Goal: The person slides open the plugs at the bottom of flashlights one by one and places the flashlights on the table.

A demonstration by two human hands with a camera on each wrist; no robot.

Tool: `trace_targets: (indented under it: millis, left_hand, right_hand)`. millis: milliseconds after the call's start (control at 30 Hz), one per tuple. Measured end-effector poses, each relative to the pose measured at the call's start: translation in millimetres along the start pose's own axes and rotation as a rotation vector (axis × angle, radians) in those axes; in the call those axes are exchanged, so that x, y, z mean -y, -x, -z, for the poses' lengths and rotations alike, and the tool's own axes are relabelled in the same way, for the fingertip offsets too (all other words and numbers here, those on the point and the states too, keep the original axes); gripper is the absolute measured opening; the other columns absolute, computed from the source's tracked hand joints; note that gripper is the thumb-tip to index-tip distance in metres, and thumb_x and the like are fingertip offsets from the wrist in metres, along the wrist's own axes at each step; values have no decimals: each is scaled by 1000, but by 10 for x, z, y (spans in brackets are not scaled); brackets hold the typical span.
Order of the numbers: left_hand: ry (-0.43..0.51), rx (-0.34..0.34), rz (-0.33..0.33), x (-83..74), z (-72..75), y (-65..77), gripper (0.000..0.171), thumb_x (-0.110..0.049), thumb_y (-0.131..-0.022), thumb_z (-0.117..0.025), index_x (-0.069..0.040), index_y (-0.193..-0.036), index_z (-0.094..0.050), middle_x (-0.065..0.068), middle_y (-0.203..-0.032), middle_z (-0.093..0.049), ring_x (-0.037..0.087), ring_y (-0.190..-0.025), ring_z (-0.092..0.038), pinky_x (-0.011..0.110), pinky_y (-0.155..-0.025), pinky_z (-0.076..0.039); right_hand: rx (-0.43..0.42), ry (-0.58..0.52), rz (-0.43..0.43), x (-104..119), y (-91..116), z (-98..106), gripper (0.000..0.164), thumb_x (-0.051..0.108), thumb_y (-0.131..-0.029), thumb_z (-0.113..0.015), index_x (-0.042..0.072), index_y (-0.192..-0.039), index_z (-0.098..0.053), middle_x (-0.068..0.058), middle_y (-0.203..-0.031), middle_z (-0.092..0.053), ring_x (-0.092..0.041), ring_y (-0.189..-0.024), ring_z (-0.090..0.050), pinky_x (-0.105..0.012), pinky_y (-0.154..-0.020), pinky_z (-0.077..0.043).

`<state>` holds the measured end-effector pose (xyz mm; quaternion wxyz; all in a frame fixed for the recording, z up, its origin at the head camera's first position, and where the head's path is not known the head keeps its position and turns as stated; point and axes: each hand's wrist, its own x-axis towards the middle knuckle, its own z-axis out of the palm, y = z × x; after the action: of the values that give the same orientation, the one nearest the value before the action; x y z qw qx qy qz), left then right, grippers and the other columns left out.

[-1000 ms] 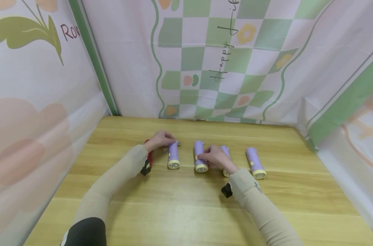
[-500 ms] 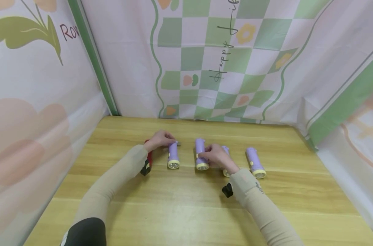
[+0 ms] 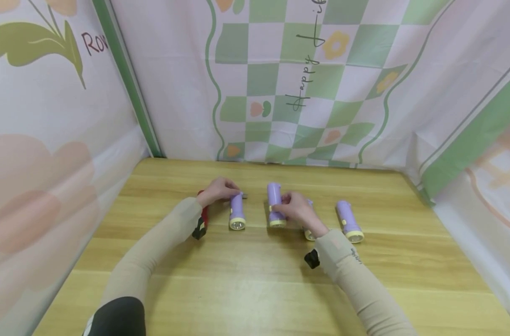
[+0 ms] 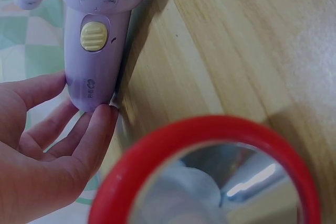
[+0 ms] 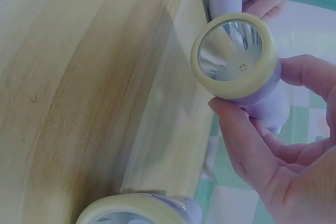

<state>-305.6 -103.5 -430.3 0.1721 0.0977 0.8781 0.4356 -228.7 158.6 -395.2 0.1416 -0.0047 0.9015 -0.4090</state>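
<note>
At the left of the row, my left hand [image 3: 220, 190] pinches the tail end of a purple flashlight [image 3: 237, 210] with a cream lens rim. Its cream slide switch [image 4: 94, 36] faces the left wrist camera. My right hand [image 3: 298, 206] grips a second purple flashlight [image 3: 274, 198] by thumb and fingers around its body. That one's round reflector [image 5: 231, 51] faces the right wrist camera. A red flashlight [image 3: 205, 215] lies under my left wrist, partly hidden; its red rim [image 4: 210, 128] fills the lower left wrist view.
A third purple flashlight [image 3: 308, 233] lies mostly hidden behind my right hand. Farther right lies another purple flashlight [image 3: 348, 221]. A small grey piece [image 3: 244, 196] shows beside the left flashlight's tail. The wooden table [image 3: 246, 289] meets patterned curtains [image 3: 305, 84] at its back.
My right hand has shifted its flashlight slightly away toward the curtain and tilted it, so less of its lens shows in the head view. The left hand has stayed still.
</note>
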Motion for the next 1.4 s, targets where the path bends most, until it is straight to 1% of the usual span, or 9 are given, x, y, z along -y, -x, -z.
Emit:
trace_targets:
  millis: [133,333,467,633,767,1000,1133,1300,1400]
  left_hand:
    - [-8,-7,-2,-2,12,5,34,-25,-93,-66,-1,-117,-68,17,-119,-70,22,-98,-67,31,-87,-58]
    - [10,-9,33,-25,59,24,34,-25,-94,-65,-3,-121,-67,17,-123,-68,24,-102,-67,33,-90,-58]
    - [23,-48,42,-42,117,28,34,-24,-96,-63,-2,-123,-65,18,-125,-67,28,-105,-66,38,-92,-58]
    - [17,-129,15,-68,189,19,36,-25,-98,-61,-2,-125,-63,20,-128,-65,33,-112,-65,41,-97,-56]
    - [70,-159,-2,-112,246,29,39,-27,-97,-62,-2,-127,-62,21,-131,-64,35,-116,-65,42,-101,-54]
    - [163,-183,-63,-223,341,83,38,-24,-97,-62,0,-127,-62,23,-131,-63,39,-119,-62,47,-104,-52]
    - [165,-193,-95,-264,353,102,35,-23,-98,-62,-1,-125,-63,21,-130,-64,38,-119,-63,44,-102,-54]
    - [186,-180,-143,-324,327,147,36,-22,-98,-62,0,-126,-63,21,-130,-64,37,-118,-63,45,-102,-54]
    - [182,-183,-163,-375,303,174,36,-22,-97,-64,0,-125,-64,20,-127,-66,35,-115,-64,44,-100,-55]
  right_hand:
    - [-29,31,22,11,-6,5,51,24,-88,-69,-7,-126,-54,-25,-120,-64,-29,-96,-68,-28,-70,-59]
    - [-41,23,26,20,-4,-3,52,23,-88,-69,-7,-127,-52,-26,-121,-62,-32,-99,-68,-30,-70,-61]
    - [-59,42,30,19,-5,-9,51,23,-88,-70,-6,-126,-53,-26,-120,-63,-33,-100,-67,-31,-71,-62]
    - [-82,55,38,36,-1,-14,51,24,-87,-71,-5,-125,-53,-25,-119,-64,-33,-101,-67,-31,-72,-62]
    - [-97,40,57,53,6,-15,51,23,-86,-72,-5,-124,-53,-25,-118,-64,-33,-101,-66,-31,-73,-61]
    - [-129,45,107,63,6,-12,53,23,-87,-71,-7,-128,-54,-25,-118,-66,-34,-105,-66,-35,-78,-60]
    - [-141,61,123,71,4,-13,53,24,-87,-70,-7,-128,-56,-24,-118,-67,-34,-106,-66,-39,-82,-60]
    - [-147,69,147,97,27,-14,48,22,-87,-71,-6,-124,-60,-24,-116,-69,-34,-104,-68,-40,-82,-61]
    - [-152,75,164,121,44,-11,48,22,-86,-71,-6,-124,-61,-24,-116,-69,-34,-104,-68,-42,-83,-61]
